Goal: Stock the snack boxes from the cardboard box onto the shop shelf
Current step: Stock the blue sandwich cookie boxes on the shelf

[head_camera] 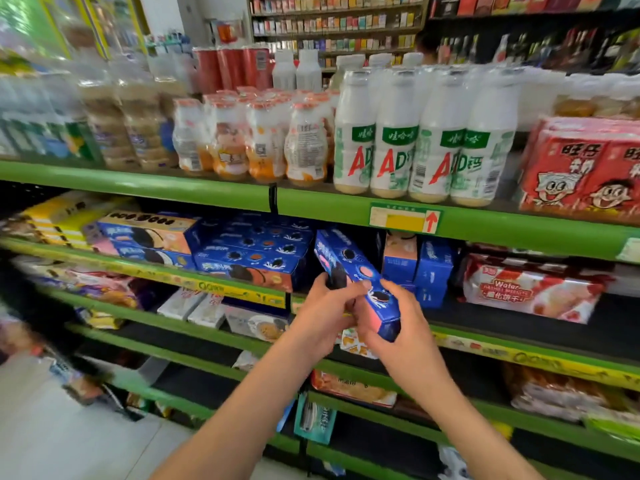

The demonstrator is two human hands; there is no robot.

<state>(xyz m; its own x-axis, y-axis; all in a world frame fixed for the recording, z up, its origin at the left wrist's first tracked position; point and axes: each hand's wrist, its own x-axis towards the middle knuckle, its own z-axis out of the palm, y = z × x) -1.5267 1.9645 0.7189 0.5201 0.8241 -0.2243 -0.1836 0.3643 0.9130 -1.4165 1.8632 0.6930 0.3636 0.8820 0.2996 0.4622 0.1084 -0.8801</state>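
Note:
A blue cookie snack box (349,265) is held tilted in front of the second green shelf (242,292), its far end pointing into a gap between stacked boxes. My left hand (323,318) grips the box's left side near its middle. My right hand (398,327) grips its near end from the right. A stack of blue cookie boxes (252,258) lies flat to the left of the gap. Upright blue boxes (419,268) stand to the right of it. The cardboard box is out of view.
Milk drink bottles (419,140) and red drink packs (581,168) fill the top shelf (311,202). A red-and-white wafer bag (530,289) lies right of the upright boxes. Lower shelves hold assorted snack packs. Tiled floor lies at the lower left.

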